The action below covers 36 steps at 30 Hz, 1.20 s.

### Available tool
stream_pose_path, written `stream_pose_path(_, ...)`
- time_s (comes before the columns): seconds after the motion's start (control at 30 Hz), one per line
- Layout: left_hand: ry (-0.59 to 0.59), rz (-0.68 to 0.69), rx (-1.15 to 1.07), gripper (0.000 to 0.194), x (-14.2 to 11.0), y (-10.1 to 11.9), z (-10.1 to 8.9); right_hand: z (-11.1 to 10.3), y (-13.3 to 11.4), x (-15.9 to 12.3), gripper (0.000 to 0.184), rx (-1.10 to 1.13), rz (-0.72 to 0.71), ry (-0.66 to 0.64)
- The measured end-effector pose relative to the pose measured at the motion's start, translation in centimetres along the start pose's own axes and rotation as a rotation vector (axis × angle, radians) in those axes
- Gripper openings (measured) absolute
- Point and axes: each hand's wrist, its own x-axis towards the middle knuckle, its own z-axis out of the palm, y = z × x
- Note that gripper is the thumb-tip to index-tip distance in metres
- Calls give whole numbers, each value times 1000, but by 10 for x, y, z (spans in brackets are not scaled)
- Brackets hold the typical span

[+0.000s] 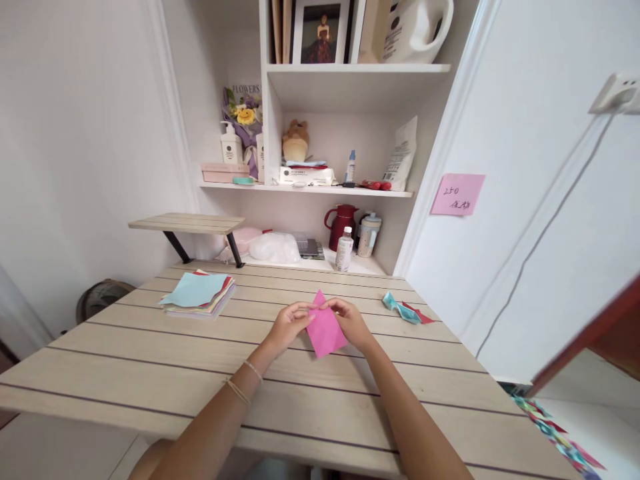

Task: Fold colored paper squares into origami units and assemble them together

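Between my hands is a pink sheet of paper (326, 335), turned cornerwise with one point toward the shelves and one toward me. My left hand (293, 323) pinches it at the left side, thumb on top. From the right, my right hand (349, 320) grips the paper near its upper edge, with fingertips close to those of the left. The paper is held just over the wooden table (200, 373); whether its lower corner touches the wood I cannot tell.
A stack of coloured paper (197, 293) lies left, by a small raised stand (187, 223). Folded blue and red paper pieces (403, 309) lie right. At the back are a bottle (344, 250), a red jug (342, 225) and a tumbler (369, 235).
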Motion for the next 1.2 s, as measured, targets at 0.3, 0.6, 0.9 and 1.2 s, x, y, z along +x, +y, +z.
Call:
stream_pose_path(0.3, 184, 10, -111, 38, 7, -5, -11, 5, -13, -3, 27, -189, -78, -63)
stream_pose_path(0.6, 86, 38, -4, 38, 2, -6, -2, 5, -7, -2, 34, -72, 42, 245)
stream_pose_path(0.9, 213, 51, -128, 73, 5, -8, -3, 9, -6, -1, 30, 32, 88, 156)
stream_pose_path(1.2, 197, -17, -46, 35, 9, -15, -12, 15, -14, -4, 26, -53, 89, 120)
